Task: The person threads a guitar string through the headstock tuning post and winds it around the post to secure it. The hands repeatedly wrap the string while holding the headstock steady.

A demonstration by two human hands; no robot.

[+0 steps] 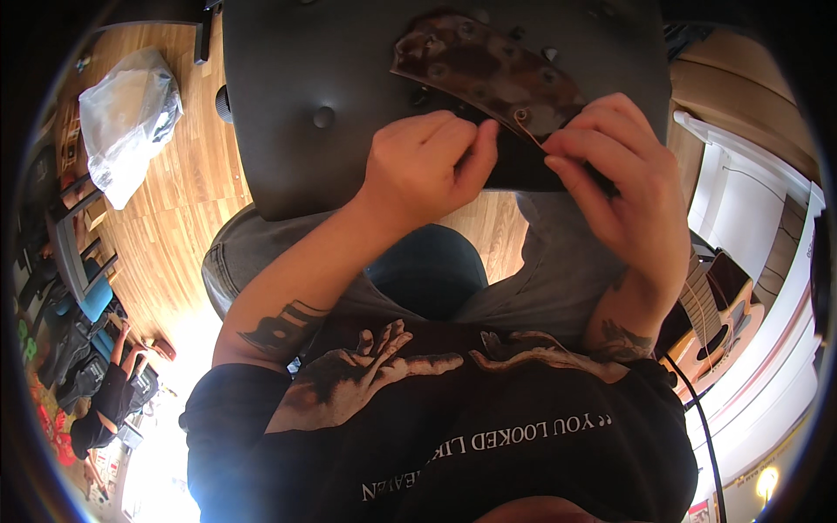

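A glossy dark-brown guitar headstock [488, 65] lies on the black tufted seat [279, 148], with several round posts or bushings on its face. From one post near its lower edge runs a thin copper-coloured guitar string [533, 134]. My right hand [623, 174] is closed in a pinch on this string, thumb and forefinger together just off the headstock's edge. My left hand [427, 166] is curled into a fist beside the lower edge, its thumb pressed along the forefinger. Whatever lies inside those fingers is hidden.
An acoustic guitar [711, 327] stands at my right, next to a white panel [741, 200]. On the wooden floor to the left sits a clear plastic bag [131, 122]. Another person [109, 401] is visible at the far left. My knees are against the seat's near edge.
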